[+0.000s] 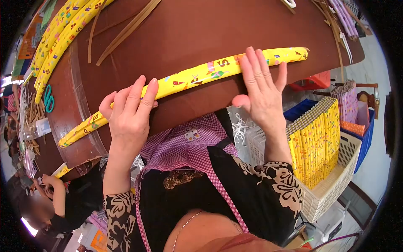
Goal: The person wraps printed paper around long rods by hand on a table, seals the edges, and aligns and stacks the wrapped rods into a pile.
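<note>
We see a long yellow printed roll (189,82) slanting across the middle of the frame, its lower end at centre left and its upper end at upper right, over the brown bench (189,35). Our left hand (129,112), left of centre, lies over the roll with bent fingers, its thumb near the roll's lower edge; we cannot tell whether it grips or only presses. Our right hand (265,95), right of centre, lies across the roll with fingers nearly straight and slightly spread, thumb well out to the side, closed around nothing. In the upper left of the frame lie more yellow printed rolls (63,38), with brown strips (128,31) just beside them. Teal scissors (49,99) sit at the left. At the right, below the bench's edge, a white crate (351,156) holds yellow printed bundles (317,147), with a blue crate (364,157) beside it and a red plastic object (317,80) above. We wear a purple checked apron (180,145), and at lower left another person's arm (60,195) shows.
</note>
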Motion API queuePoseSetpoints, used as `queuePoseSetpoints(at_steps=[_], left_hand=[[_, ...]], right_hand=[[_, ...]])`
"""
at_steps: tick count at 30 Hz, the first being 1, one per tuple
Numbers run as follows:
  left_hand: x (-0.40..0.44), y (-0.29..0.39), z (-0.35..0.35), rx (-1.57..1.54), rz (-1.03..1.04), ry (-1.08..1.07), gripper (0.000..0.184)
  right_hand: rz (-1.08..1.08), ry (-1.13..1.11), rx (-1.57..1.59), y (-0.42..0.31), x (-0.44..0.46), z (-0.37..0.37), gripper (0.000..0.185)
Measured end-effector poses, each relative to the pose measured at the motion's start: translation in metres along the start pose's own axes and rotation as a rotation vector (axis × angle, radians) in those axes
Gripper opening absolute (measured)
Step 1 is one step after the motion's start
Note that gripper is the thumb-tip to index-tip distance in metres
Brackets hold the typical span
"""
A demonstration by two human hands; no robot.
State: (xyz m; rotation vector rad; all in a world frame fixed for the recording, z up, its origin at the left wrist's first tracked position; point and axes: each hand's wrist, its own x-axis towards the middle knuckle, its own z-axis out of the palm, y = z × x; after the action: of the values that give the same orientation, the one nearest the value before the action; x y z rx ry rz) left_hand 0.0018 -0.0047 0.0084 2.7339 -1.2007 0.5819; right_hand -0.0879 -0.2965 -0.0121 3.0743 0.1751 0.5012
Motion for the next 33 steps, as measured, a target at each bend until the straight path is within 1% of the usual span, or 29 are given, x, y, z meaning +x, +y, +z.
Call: queuePoseSetpoints(at_steps=[7, 8, 11, 12, 14, 15, 16, 18, 22, 24, 25, 26, 28, 29, 30, 33], left_hand=[[0.0, 0.0, 0.002, 0.006, 0.003, 0.009, 0.043], [0.0, 0.0, 0.001, -0.003, 0.002, 0.012, 0.043], [0.0, 0.0, 0.001, -0.031, -0.009, 0.018, 0.043], [-0.002, -0.001, 0.0, -0.025, -0.02, 0.02, 0.043], [-0.001, -0.001, 0.002, -0.028, -0.004, 0.033, 0.044], [0.0, -0.001, 0.003, -0.043, 0.002, 0.049, 0.044], [0.0, -0.001, 0.002, -0.041, -0.005, 0.037, 0.045], [0.001, 0.0, 0.001, -0.062, 0.013, 0.043, 0.045], [0.001, 0.002, 0.002, -0.011, 0.012, 0.052, 0.044], [0.001, 0.003, 0.001, 0.012, 0.003, 0.045, 0.044], [0.0, 0.002, 0.002, 0.017, 0.008, 0.042, 0.045], [0.001, 0.002, 0.001, 0.013, 0.014, 0.045, 0.045], [0.002, 0.004, -0.001, 0.014, -0.002, 0.021, 0.046], [0.002, 0.004, -0.002, 0.012, 0.001, 0.022, 0.046], [0.002, 0.003, -0.002, 0.003, 0.002, 0.021, 0.046], [0.001, 0.003, -0.002, -0.011, -0.002, 0.015, 0.047]], right_hand=[[0.062, -0.01, -0.061, 0.024, -0.01, -0.003, 0.092], [0.061, 0.016, -0.074, 0.031, -0.014, 0.001, 0.091], [0.128, 0.026, -0.111, 0.048, -0.022, 0.003, 0.092], [0.146, 0.043, -0.071, 0.056, -0.026, 0.004, 0.093], [0.206, 0.179, 0.079, 0.07, -0.032, 0.003, 0.092], [0.202, 0.279, 0.188, 0.08, -0.035, 0.001, 0.077], [0.212, 0.28, 0.158, 0.085, -0.036, -0.003, 0.077], [0.306, 0.279, 0.122, 0.096, -0.035, -0.009, 0.068], [0.211, 0.236, 0.023, 0.091, -0.016, -0.013, 0.064], [0.171, 0.218, 0.05, 0.084, -0.006, -0.013, 0.063], [0.169, 0.233, 0.097, 0.081, -0.002, -0.01, 0.059], [0.174, 0.234, 0.091, 0.081, 0.001, -0.009, 0.059], [0.089, 0.222, 0.102, 0.081, 0.004, -0.006, 0.054], [0.085, 0.25, 0.106, 0.078, 0.007, -0.003, 0.045], [0.087, 0.249, 0.105, 0.078, 0.007, -0.001, 0.045], [0.034, 0.38, 0.023, 0.077, 0.008, 0.007, 0.036]])
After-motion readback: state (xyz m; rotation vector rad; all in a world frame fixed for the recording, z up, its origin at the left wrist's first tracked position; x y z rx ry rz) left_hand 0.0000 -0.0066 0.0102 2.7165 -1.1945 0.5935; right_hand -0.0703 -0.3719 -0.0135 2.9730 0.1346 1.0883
